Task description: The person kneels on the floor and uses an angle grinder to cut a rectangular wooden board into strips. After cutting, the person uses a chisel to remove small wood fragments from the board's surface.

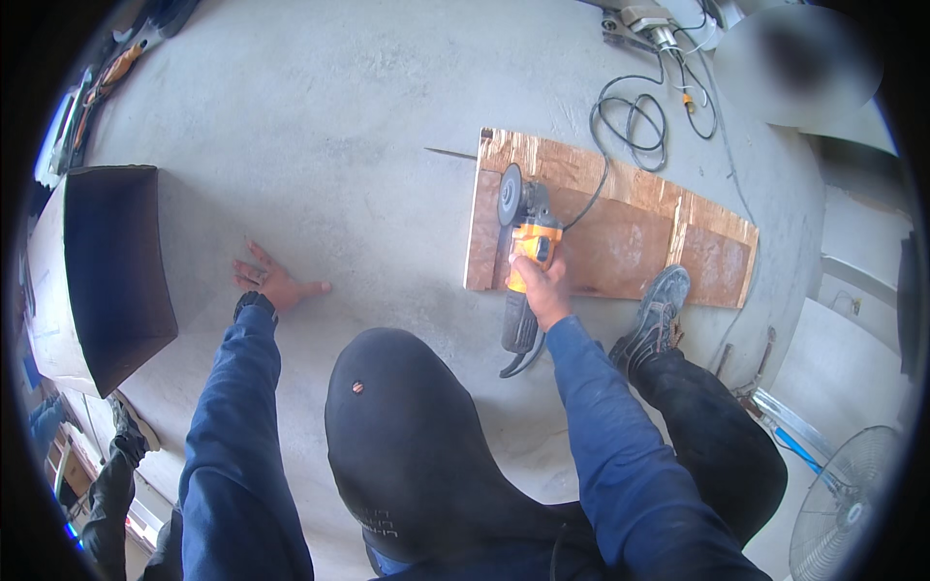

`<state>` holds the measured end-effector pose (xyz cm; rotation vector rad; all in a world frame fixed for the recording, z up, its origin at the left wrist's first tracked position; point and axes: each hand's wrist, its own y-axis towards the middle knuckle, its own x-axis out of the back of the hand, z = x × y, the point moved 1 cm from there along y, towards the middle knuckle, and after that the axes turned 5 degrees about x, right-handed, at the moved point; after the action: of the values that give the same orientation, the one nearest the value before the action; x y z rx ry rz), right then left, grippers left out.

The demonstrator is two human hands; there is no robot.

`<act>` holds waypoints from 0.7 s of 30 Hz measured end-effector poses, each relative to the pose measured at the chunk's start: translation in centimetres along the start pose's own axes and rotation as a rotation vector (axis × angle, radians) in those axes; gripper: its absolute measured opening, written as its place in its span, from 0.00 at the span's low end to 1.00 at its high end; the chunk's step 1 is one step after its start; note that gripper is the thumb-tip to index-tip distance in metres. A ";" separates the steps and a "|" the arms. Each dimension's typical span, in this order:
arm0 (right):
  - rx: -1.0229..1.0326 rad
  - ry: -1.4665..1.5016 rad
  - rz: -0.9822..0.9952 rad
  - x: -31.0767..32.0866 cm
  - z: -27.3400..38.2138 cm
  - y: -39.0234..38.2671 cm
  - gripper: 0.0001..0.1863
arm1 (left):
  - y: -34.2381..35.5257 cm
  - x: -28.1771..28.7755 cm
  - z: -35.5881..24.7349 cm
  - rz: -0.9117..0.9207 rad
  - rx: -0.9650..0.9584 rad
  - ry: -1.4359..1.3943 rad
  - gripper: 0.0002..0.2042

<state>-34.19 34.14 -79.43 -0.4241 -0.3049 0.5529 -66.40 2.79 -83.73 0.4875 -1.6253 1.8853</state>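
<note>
My right hand (546,292) grips the body of an orange and black angle grinder (534,242). Its grey disc (511,195) is at the far left of the tool, over the left end of a wooden panel (620,237) lying on the floor. A thin pointed strip (450,152) sticks out leftward from the panel's edge. My left hand (275,283), fingers spread and holding nothing, is over the bare concrete to the left. I cannot tell whether it touches the floor.
An open cardboard box (121,281) stands at the left. My right shoe (661,308) is at the panel's near edge. Looped black cable (635,121) lies beyond it, near a metal tool (647,17). A fan (848,513) stands lower right; another person's shoe (131,426) shows lower left.
</note>
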 end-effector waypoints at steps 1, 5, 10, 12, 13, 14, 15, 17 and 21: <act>0.014 0.009 0.013 0.0 0.0 0.0 0.25 | 0.0 0.0 0.0 -0.008 -0.006 -0.003 0.88; -0.001 0.020 0.021 -0.1 -0.1 -0.2 0.24 | 0.0 0.1 0.0 0.001 0.002 -0.022 0.88; 0.026 0.020 0.010 -0.2 0.1 -0.6 0.24 | 0.4 -0.1 0.2 -0.015 -0.007 -0.026 0.88; 0.001 0.019 -0.003 -0.2 0.1 -0.8 0.24 | 0.6 -0.2 0.3 -0.028 -0.004 -0.020 0.88; 0.011 0.035 0.012 -0.3 0.2 -0.9 0.24 | 0.7 -0.2 0.3 -0.029 -0.015 -0.016 0.88; 0.000 0.043 0.022 -0.2 0.2 -1.0 0.24 | 0.7 -0.3 0.3 -0.030 -0.014 -0.011 0.88; -0.011 0.051 0.032 -0.2 0.2 -1.1 0.24 | 0.7 -0.3 0.3 -0.021 -0.003 -0.009 0.88; 0.019 0.065 0.030 -0.2 0.1 -1.2 0.24 | 0.6 -0.2 0.2 -0.027 -0.007 -0.009 0.88; 0.019 0.048 0.019 -0.1 -0.5 -1.5 0.24 | 0.1 0.2 0.0 -0.005 0.021 -0.008 0.88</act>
<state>-33.41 32.80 -79.19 -0.4217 -0.2499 0.5628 -66.59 2.78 -83.69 0.5080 -1.6097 1.9011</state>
